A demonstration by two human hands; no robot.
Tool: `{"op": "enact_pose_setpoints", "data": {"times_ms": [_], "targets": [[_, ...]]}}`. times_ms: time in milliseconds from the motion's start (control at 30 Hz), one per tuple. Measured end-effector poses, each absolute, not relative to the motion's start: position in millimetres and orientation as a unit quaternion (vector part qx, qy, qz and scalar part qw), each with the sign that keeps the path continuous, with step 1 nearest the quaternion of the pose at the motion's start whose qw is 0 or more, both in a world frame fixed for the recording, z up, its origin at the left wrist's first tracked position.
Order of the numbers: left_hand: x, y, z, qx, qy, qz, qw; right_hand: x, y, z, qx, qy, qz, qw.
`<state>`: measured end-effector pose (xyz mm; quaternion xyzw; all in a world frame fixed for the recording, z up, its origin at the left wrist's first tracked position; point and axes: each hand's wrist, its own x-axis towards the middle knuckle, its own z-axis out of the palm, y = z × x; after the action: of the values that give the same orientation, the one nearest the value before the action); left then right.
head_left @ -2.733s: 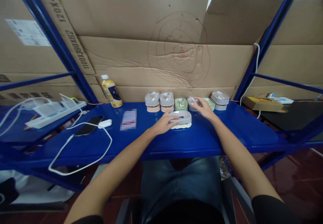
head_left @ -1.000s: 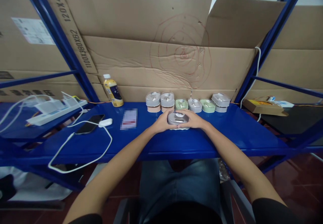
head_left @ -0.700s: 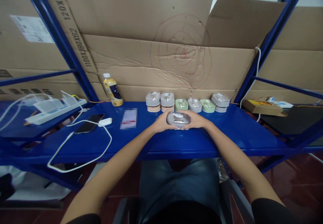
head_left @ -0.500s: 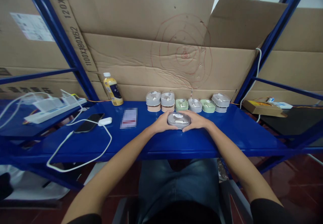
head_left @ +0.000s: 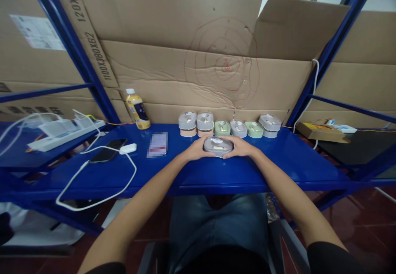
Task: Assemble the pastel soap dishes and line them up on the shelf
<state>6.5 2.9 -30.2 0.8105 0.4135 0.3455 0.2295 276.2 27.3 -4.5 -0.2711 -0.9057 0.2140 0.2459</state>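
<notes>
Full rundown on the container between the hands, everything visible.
The container is a rounded oblong with a greyish, see-through cover that looks like plastic. A pale round sticker sits toward the back of the top, with a pale bar in front of it. It is upright, its long side running left to right, and appears to rest on the blue shelf. The left hand and right hand clasp its ends. Whether it is latched can't be told.

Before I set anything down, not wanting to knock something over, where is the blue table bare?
Bare on the blue table: between the right forearm and the right end, and from the held grey-lidded box to the front edge. Crowded: the back, with its lidded boxes, and the left, with phone and white cable.
</notes>
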Motion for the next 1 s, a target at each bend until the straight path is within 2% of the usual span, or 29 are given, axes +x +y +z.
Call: {"op": "enact_pose_setpoints", "data": {"times_ms": [133,267,433,567,700,1000], "targets": [[8,5,-34,0.782,0.41,0.395,0.255,283,27,4,-0.301,-0.882,0.225,0.285],[10,11,-38,0.736,0.437,0.453,0.247,311,37,17,-0.35,-0.838,0.201,0.367],[11,13,-40,0.742,0.448,0.444,0.227,351,66,25,-0.519,-0.707,0.021,0.48],[12,12,-39,0.754,0.452,0.423,0.22,362,87,20,-0.647,-0.624,-0.103,0.427],[12,11,-39,0.758,0.455,0.412,0.221,358,95,13,-0.691,-0.619,-0.133,0.349],[11,12,-38,0.765,0.459,0.399,0.213,346,93,2,-0.697,-0.607,-0.203,0.323]]}}
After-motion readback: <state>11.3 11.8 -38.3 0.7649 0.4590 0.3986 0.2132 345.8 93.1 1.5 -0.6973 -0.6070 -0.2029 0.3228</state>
